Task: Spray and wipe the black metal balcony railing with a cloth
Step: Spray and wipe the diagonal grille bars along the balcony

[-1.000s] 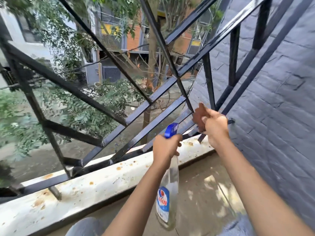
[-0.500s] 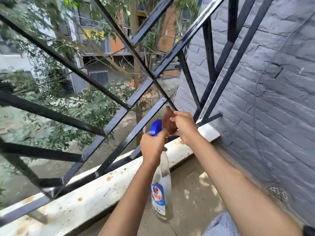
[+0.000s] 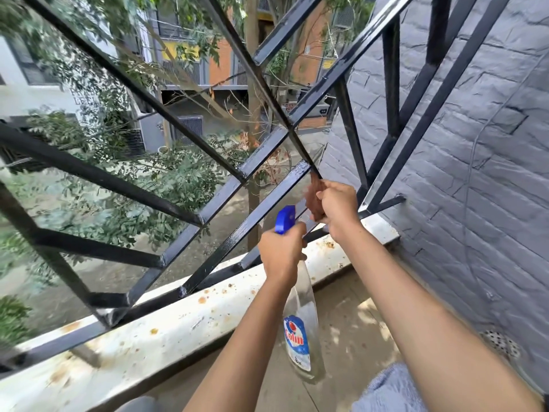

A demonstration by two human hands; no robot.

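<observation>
The black metal railing of crossing diagonal bars fills the upper view. My left hand grips the neck of a clear spray bottle with a blue trigger head and a blue label; the bottle hangs downward below the hand. My right hand holds a brown cloth bunched against a thin diagonal bar near the railing's lower right end, just above the left hand. The bar below the cloth looks wet and shiny.
A white, rust-spotted ledge runs under the railing. A grey brick wall closes off the right side, with a floor drain at its foot. Concrete balcony floor lies below my arms. Trees and buildings stand beyond the bars.
My right hand with the cloth slid left and down along the bars, then up a little on the thin diagonal. The left hand and bottle stayed just beneath it. The camera turned slightly.
</observation>
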